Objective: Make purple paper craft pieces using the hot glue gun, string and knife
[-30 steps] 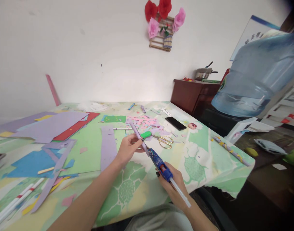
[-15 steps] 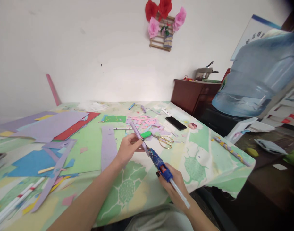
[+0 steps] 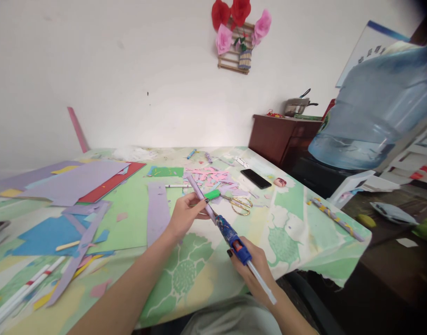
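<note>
Between the thumb and fingers of my left hand (image 3: 189, 211) is a narrow rolled tube of purple paper (image 3: 196, 187), tilted up and away. My right hand (image 3: 252, 265) is wrapped round a blue glue gun (image 3: 230, 235), with a clear glue stick (image 3: 264, 284) poking from its back end. The gun's nozzle meets or nearly meets the tube's lower end; contact is hard to make out. Just beyond my left hand lie gold-handled scissors (image 3: 240, 204) with a green cover (image 3: 213, 194) over the blades.
Pink paper scraps (image 3: 209, 177) lie behind the scissors, near a black phone (image 3: 255, 178). Paper sheets (image 3: 73, 179) and purple strips (image 3: 157, 214) cover the left side. A decorated stick (image 3: 335, 217) rests by the right edge. A water jug (image 3: 370, 111) stands beyond the table.
Almost nothing differs. Both hands hold the same things in the same place, and the purple tube's far end has shifted very slightly left.
</note>
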A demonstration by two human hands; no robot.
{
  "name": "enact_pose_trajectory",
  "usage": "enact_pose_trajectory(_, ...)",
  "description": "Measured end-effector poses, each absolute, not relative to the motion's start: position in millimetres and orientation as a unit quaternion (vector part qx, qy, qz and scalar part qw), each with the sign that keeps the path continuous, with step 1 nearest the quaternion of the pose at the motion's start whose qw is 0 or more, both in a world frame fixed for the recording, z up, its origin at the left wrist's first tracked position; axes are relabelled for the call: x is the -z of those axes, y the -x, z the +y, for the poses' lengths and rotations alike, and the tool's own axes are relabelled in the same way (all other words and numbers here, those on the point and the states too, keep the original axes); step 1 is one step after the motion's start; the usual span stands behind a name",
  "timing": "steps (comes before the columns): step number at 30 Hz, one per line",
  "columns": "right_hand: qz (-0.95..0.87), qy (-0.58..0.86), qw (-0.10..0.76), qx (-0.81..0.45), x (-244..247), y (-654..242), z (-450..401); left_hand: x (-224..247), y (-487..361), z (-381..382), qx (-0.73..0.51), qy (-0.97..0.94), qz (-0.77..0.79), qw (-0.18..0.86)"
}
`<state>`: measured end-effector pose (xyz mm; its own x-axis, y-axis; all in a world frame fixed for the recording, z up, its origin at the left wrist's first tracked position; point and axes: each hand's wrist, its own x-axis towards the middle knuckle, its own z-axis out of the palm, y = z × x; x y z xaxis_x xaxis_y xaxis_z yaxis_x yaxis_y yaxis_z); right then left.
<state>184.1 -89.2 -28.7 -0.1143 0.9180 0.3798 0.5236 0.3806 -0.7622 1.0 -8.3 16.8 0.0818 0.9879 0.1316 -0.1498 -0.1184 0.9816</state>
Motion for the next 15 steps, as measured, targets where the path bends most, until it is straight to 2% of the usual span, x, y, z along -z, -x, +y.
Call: enact_pose_trajectory(15, -0.726, 0.512, 0.394, -0.235, 26.5, -191.0, -91.3, -15.2, 1.2, -4.5, -0.553, -0.513, 0.394, 0.525)
